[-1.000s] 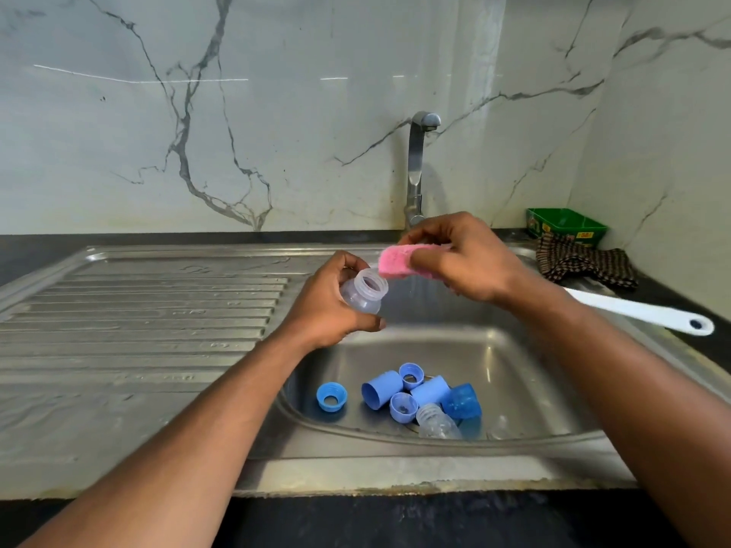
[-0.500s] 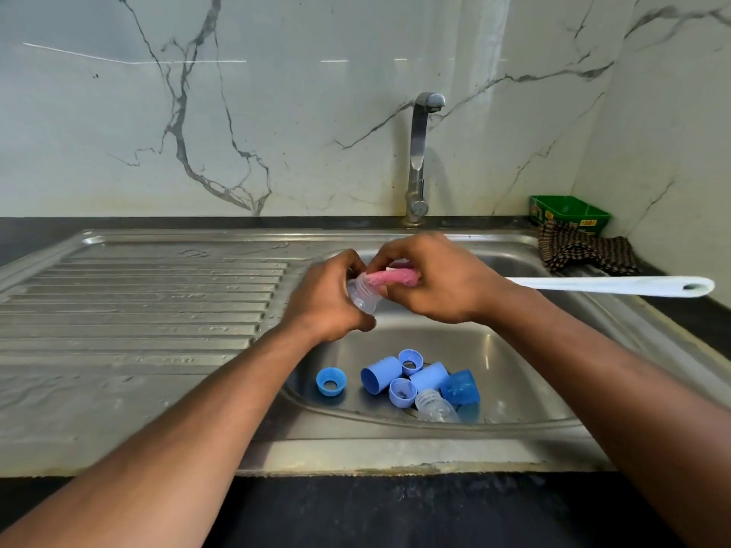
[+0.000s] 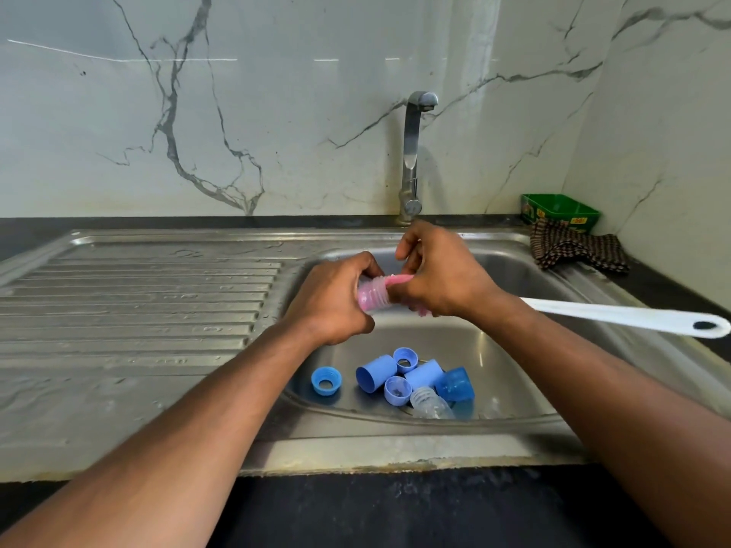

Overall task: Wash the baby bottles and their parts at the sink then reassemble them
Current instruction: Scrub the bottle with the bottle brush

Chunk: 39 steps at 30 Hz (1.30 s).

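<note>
Two hands meet over the sink basin [image 3: 514, 278], working on one piece. The left hand [image 3: 332, 298] curls its fingers round a clear baby bottle [image 3: 374, 296], holding it on its side with the threaded neck turned toward the other hand, which looks chosen so the opening faces the tool. The right hand [image 3: 443, 274] pinches the pink sponge head [image 3: 399, 279] of a bottle brush, squeezing it narrow where it enters the neck; pink shows through the clear wall, so the sponge is already partly inside the bottle. The brush's white handle [image 3: 617, 315] sticks out past the right wrist, free of the sink rim.

Holding the work above the basin probably lets any drips fall into it. No water can be seen running from the tap [image 3: 411, 152].

Below, on the basin floor, lie the unwashed parts in a loose cluster: several blue caps and collars [image 3: 395, 373], a lone blue ring [image 3: 326, 381] just apart to the left, and a second clear bottle [image 3: 429, 403] on its side among them.

Beyond the sink, on the bench at the right, a checked cloth [image 3: 577, 251] lies touching a green tub [image 3: 559, 209]; what the tub holds cannot be seen.
</note>
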Each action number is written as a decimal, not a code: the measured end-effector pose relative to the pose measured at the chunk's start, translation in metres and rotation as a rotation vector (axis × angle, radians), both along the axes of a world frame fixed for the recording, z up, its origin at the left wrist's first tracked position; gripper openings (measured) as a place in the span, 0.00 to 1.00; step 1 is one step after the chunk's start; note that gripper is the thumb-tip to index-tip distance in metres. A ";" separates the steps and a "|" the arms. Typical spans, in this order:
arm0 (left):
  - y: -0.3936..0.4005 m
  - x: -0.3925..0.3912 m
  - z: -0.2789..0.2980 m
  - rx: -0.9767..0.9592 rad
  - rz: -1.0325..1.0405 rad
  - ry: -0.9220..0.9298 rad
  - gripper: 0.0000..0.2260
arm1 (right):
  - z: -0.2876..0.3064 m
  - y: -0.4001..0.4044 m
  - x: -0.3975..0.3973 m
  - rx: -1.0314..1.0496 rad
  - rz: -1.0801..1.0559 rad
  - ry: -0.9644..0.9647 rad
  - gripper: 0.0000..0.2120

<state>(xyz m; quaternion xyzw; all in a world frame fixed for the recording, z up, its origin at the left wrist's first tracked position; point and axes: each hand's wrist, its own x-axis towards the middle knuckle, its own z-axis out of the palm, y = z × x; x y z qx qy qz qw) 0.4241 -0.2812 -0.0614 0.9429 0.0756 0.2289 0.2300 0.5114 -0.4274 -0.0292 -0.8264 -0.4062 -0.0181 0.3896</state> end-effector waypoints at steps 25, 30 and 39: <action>-0.003 -0.006 0.000 0.277 -0.010 0.221 0.23 | -0.007 -0.010 0.004 -0.283 -0.056 0.231 0.30; -0.001 -0.005 0.002 0.271 0.055 0.191 0.23 | -0.008 -0.005 0.001 -0.302 -0.123 -0.101 0.30; -0.004 -0.001 0.001 0.095 0.032 0.209 0.24 | 0.000 -0.002 -0.001 -0.308 0.098 -0.096 0.10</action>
